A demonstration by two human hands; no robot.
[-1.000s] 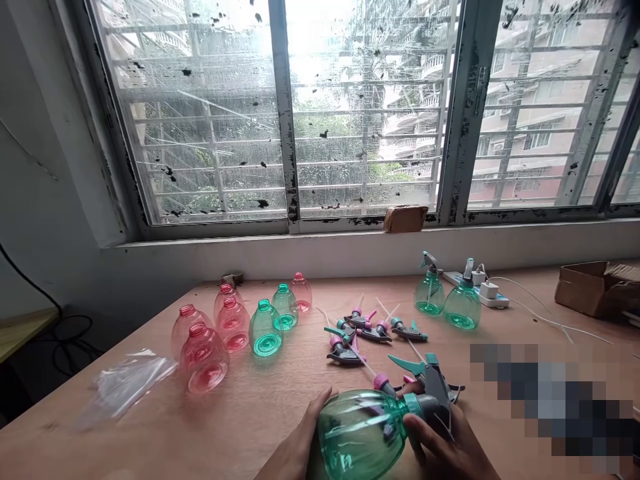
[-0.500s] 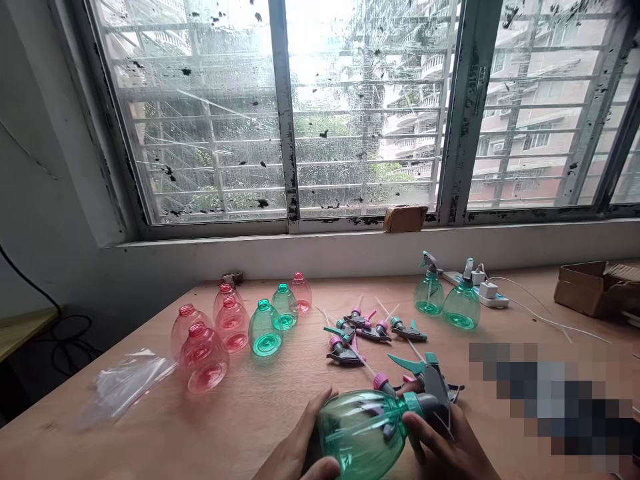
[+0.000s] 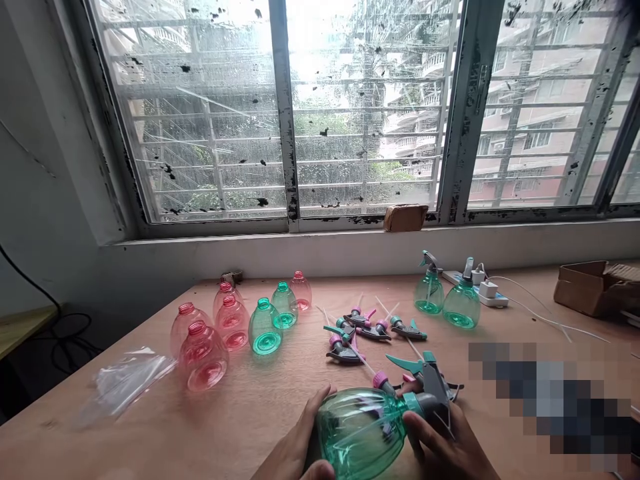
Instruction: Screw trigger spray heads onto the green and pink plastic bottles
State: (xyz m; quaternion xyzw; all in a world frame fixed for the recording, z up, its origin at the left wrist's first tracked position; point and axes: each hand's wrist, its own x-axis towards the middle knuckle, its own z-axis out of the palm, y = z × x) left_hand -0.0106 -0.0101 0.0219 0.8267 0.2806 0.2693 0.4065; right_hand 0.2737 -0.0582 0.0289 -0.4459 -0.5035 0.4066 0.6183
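A green transparent spray bottle [image 3: 357,430] lies tilted on its side between my hands, its neck pointing right. My left hand [image 3: 300,440] is wrapped around the bottle's body. At the neck, my right hand [image 3: 453,440] grips the grey and green spray head [image 3: 434,390], thumb on the collar. The spray head sits at the bottle's mouth and its thin tube shows inside the body. Just beyond my hands lie several loose spray heads [image 3: 370,332] with pink or green collars, one with a pink collar [image 3: 381,381] close behind the bottle.
Several pink bottles [image 3: 204,357] and two green bottles [image 3: 265,330] without heads stand to the left, beside clear plastic bags [image 3: 133,380]. Two green bottles with spray heads [image 3: 461,308] stand at the back right near a power strip [image 3: 495,299]. A cardboard box [image 3: 583,290] sits far right.
My hands and the bottle stay almost in place. The bottle and its spray head have turned very slightly; the tube inside shows at a different angle.
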